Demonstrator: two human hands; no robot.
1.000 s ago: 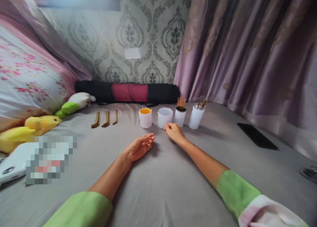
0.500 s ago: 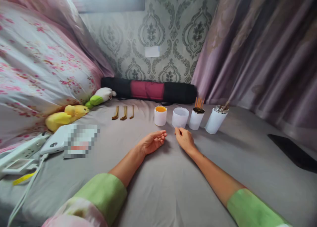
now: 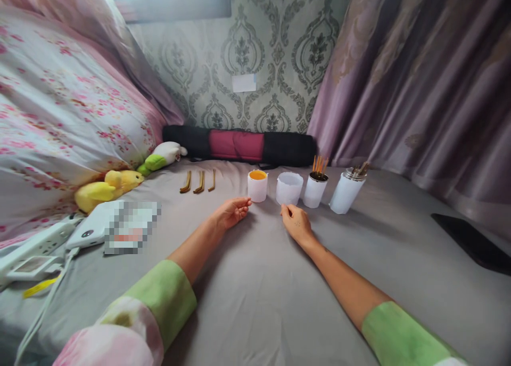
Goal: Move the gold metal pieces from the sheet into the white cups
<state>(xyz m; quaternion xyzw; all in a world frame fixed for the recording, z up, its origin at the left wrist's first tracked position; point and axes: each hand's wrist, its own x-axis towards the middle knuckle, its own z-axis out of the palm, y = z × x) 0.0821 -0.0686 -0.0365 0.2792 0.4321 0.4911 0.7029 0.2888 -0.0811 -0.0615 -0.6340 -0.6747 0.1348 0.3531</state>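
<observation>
l. hand (image 3: pixel 232 212) unclenched, nr orange-topped cup (image 3: pixel 257 189); r. hand (image 3: pixel 296 224) curled by pale cup (image 3: pixel 289 187), hold can't tell; bent sticks (image 3: pixel 201 183) set out beyond l. hand; remainder unclear

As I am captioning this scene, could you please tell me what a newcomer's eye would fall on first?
Probably the white cup showing orange inside, mid-frame just beyond the left hand. Next might come the orange sticks in a dark-rimmed cup farther right, then the yellow plush toy at left.

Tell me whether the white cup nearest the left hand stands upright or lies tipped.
Upright: the white cup stands with its base on the grey sheet and its round top, orange within, facing up.
</observation>
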